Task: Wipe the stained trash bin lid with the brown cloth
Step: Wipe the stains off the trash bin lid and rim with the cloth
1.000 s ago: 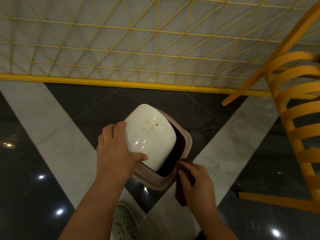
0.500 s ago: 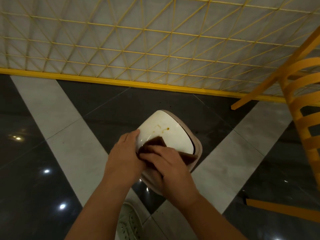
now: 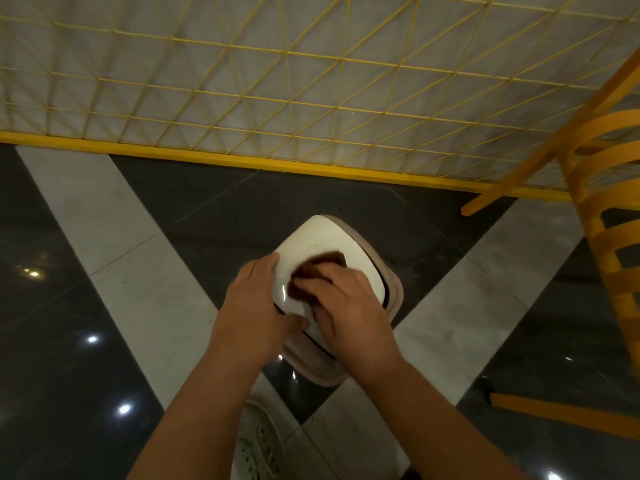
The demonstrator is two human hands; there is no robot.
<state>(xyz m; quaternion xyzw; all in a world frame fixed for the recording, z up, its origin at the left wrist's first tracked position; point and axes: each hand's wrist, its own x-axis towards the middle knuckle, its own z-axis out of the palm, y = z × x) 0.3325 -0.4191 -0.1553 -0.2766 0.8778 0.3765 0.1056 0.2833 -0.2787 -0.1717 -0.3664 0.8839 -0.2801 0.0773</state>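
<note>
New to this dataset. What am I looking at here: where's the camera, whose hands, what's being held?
There is no robot: one wide-angle camera sits on a person's head, looking forward and down at their own two bare hands. On the tiled floor stands a small trash bin with a white lid. The left hand grips the lid's near-left edge, seemingly to steady it. The right hand presses a brown cloth onto the lid's top. A yellow mesh fence, a yellow chair and a white shoe are also visible.
</note>
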